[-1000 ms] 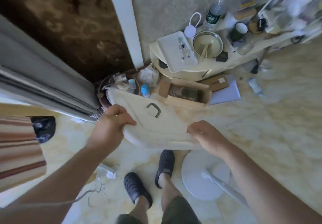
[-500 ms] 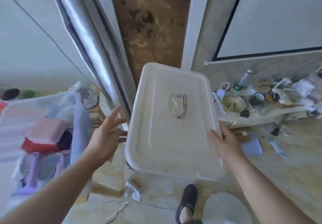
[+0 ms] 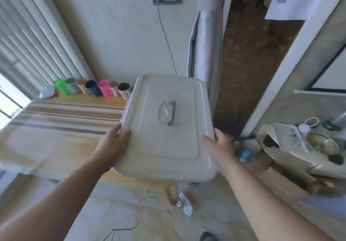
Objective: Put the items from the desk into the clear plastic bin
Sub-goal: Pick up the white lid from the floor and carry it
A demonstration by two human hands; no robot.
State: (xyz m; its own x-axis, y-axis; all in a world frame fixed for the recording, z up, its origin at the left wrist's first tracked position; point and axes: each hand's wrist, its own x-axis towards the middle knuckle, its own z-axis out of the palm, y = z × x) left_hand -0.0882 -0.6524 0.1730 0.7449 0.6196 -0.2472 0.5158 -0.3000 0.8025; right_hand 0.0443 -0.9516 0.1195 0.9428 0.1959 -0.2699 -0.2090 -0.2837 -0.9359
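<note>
I hold the plastic bin [image 3: 168,147] by its white lid, seen from above, with a grey folding handle [image 3: 171,112] in the lid's middle. My left hand [image 3: 114,143] grips the lid's left edge and my right hand [image 3: 218,147] grips its right edge. The bin hangs in the air at the right end of the wooden desk [image 3: 78,98], which has a striped cloth [image 3: 61,117] over it. Several coloured cups [image 3: 97,88] stand in a row at the desk's back edge. The bin's clear body is hidden under the lid.
A low cream table [image 3: 299,164] with a bowl [image 3: 323,143] and a white tray stands at the right. Cardboard [image 3: 284,186] lies on the floor beside it. A power strip [image 3: 185,203] and cables lie on the tiled floor below the bin. A grey curtain [image 3: 206,44] hangs behind.
My view has swung left from the low table to the desk with the cups. The bin came along, and my left hand, off the lid half a second ago, now grips its left edge.
</note>
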